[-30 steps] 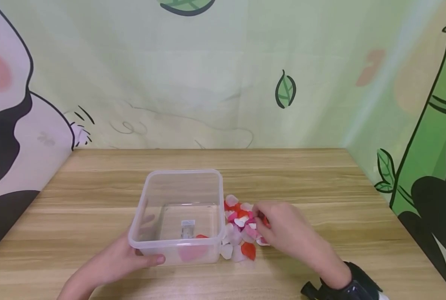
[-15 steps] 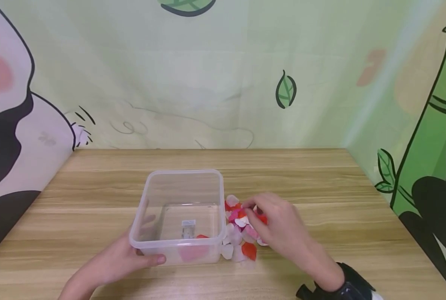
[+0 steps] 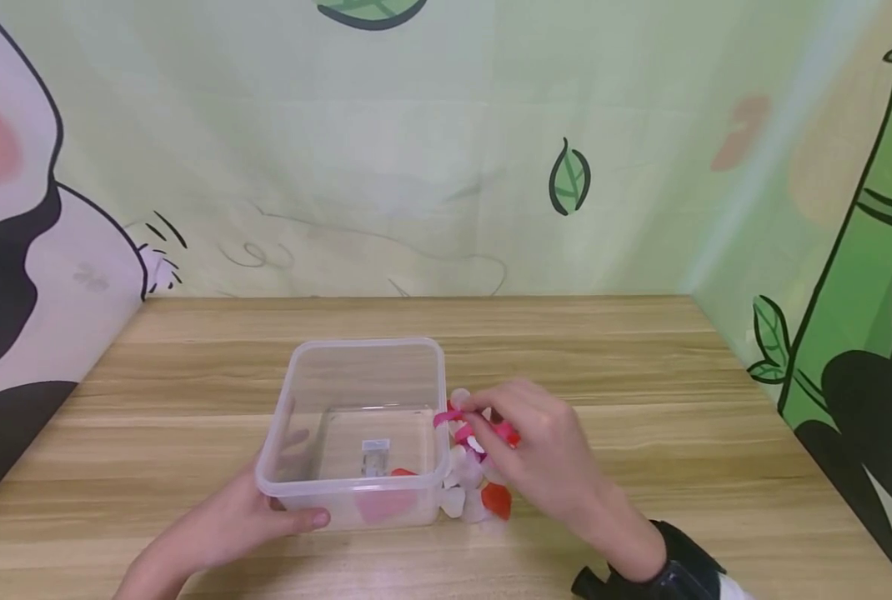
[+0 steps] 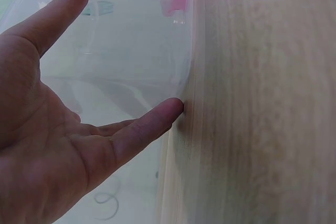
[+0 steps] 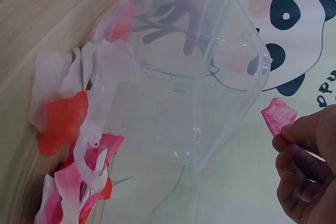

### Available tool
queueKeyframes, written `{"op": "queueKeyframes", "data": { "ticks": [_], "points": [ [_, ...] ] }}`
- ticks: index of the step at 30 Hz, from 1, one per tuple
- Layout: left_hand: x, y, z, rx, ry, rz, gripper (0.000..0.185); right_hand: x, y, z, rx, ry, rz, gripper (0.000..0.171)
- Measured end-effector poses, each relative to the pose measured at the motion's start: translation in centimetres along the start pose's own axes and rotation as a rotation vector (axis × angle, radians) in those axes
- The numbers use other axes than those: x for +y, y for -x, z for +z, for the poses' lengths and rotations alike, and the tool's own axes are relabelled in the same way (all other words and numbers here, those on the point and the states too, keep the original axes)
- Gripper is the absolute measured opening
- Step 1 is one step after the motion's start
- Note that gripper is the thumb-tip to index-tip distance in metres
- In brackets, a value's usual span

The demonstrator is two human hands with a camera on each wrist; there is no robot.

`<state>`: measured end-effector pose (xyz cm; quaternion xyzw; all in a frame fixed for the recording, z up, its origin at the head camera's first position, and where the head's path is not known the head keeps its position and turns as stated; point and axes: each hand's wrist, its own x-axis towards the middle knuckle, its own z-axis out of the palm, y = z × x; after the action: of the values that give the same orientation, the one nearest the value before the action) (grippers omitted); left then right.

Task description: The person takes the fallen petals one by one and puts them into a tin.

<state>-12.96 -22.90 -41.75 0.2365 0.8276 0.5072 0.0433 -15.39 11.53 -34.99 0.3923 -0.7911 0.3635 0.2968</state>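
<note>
A clear plastic container (image 3: 352, 486) stands on the table with its top uncovered. Against its left side rests my left hand (image 3: 224, 521), the thumb at the front and the other fingers spread straight along the wall (image 4: 139, 137). My right hand (image 3: 543, 446) pinches a pink petal (image 5: 279, 115) between thumb and forefinger, by the container's right rim. Directly below it is a pile of artificial petals (image 5: 79, 111) in white, pink and red, partly hidden by this hand in the head view. Inside the container lie a pink petal (image 3: 384, 503) and a red petal (image 3: 403, 472).
The wooden table (image 3: 581, 350) runs back to a cloth backdrop (image 3: 386, 167) printed with pandas, leaves and bamboo. A black wrist strap (image 3: 667, 567) circles the right wrist.
My right hand has risen from the petal pile and moved left toward the container's rim, with a pink petal now showing in its fingertips. The left hand and container have stayed put.
</note>
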Motion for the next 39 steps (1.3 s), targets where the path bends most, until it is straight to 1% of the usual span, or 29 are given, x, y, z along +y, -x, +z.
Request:
{"op": "queueKeyframes", "data": {
  "ticks": [4, 10, 14, 19, 22, 28, 32, 36, 39],
  "points": [
    [0.1, 0.0, 0.0, -0.001, 0.000, 0.004, 0.131, -0.3, -0.3, 0.4, 0.002, -0.021, -0.014, 0.019],
    [0.1, 0.0, 0.0, 0.000, 0.013, 0.010, 0.131, -0.5, -0.5, 1.1, 0.012, -0.038, -0.086, 0.020],
    [0.1, 0.1, 0.0, 0.003, 0.014, 0.002, 0.131, -0.6, -0.4, 1.4, 0.006, -0.019, -0.123, 0.021],
    [0.2, 0.1, 0.0, 0.004, 0.016, -0.011, 0.131, -0.5, -0.3, 1.6, 0.004, 0.010, -0.142, 0.021],
    [0.2, 0.1, 0.0, 0.005, 0.014, -0.010, 0.131, -0.4, -0.2, 1.5, 0.006, 0.007, -0.128, 0.021],
    [0.2, 0.1, 0.0, 0.003, 0.009, 0.005, 0.131, 0.0, -0.1, 1.0, 0.001, -0.001, -0.067, 0.022],
    [0.2, 0.1, 0.0, 0.003, 0.010, 0.006, 0.131, 0.4, 0.1, 0.8, -0.043, 0.035, -0.044, 0.023],
    [0.2, 0.1, 0.0, 0.002, 0.001, 0.000, 0.131, 0.8, 0.5, 0.7, -0.098, 0.065, -0.021, 0.016],
    [0.2, 0.1, 0.0, -0.002, 0.003, 0.000, 0.130, 0.9, 0.8, 0.7, -0.128, 0.082, -0.002, 0.014]
  ]
}}
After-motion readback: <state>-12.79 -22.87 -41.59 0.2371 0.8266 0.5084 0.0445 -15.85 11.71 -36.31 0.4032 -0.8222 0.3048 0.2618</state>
